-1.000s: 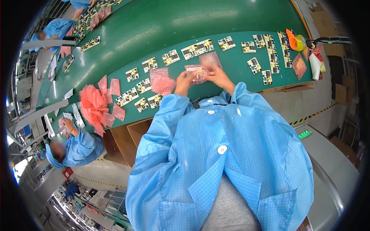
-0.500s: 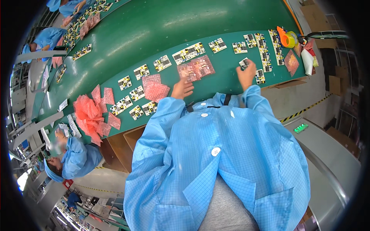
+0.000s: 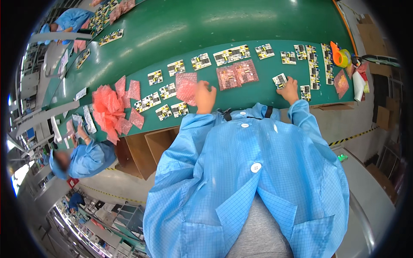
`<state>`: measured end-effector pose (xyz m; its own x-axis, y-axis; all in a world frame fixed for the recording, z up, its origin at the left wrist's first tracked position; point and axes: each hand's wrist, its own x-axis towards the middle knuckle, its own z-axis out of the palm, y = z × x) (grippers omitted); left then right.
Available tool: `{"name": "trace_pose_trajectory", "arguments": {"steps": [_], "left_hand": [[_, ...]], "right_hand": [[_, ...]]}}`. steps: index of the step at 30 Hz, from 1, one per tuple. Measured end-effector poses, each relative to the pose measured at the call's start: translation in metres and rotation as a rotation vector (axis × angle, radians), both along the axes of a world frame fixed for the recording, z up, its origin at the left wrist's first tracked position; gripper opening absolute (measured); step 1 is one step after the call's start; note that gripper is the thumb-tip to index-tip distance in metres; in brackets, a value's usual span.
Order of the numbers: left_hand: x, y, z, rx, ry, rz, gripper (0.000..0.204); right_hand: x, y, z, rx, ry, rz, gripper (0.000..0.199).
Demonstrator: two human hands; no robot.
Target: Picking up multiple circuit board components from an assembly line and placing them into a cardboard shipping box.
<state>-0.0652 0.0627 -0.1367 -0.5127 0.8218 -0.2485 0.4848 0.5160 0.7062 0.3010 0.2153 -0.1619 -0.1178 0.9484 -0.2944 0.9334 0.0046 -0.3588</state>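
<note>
My right hand [image 3: 289,90] is closed on the near right edge of a small circuit board [image 3: 279,80], which is white with black and yellow parts. At the right edge of a pink bubble-wrap bag [image 3: 186,88], my left hand [image 3: 205,98] has its thumb and fingers curved and apart. Its fingertips reach the bag's edge; whether they touch it is hard to tell. Between my hands lie circuit boards in pink bubble wrap [image 3: 247,71], side by side on the green table [image 3: 241,95].
Loose boards [image 3: 200,61] stand in rows left of and beyond my hands. Long board strips [image 3: 314,68] lie at right, beside a yellow tape roll [image 3: 341,59]. A heap of pink bubble bags [image 3: 107,105] sits at left, near a co-worker in blue [image 3: 92,157].
My left hand has moved left, from beside the wrapped boards to the bubble bag. My right hand has shifted slightly left with its circuit board. The whole view has swung.
</note>
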Motion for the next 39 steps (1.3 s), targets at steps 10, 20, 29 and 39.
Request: {"name": "trace_pose_trajectory", "arguments": {"steps": [10, 20, 29, 39], "left_hand": [[-0.044, -0.046, -0.042, -0.029, 0.467, -0.031, 0.041], [-0.025, -0.047, -0.026, 0.049, 0.492, -0.05, 0.02], [-0.023, -0.055, -0.019, 0.103, 0.423, 0.034, 0.013], [-0.001, -0.033, 0.029, 0.369, 0.331, -0.058, 0.012]], "right_hand": [[-0.057, -0.062, -0.019, -0.423, 0.674, 0.02, 0.078], [-0.158, -0.051, 0.026, -0.568, 0.968, 0.306, 0.075], [-0.231, -0.036, -0.008, -0.504, 0.911, 0.408, 0.073], [-0.17, -0.032, 0.001, -0.392, 0.908, 0.284, 0.076]]}}
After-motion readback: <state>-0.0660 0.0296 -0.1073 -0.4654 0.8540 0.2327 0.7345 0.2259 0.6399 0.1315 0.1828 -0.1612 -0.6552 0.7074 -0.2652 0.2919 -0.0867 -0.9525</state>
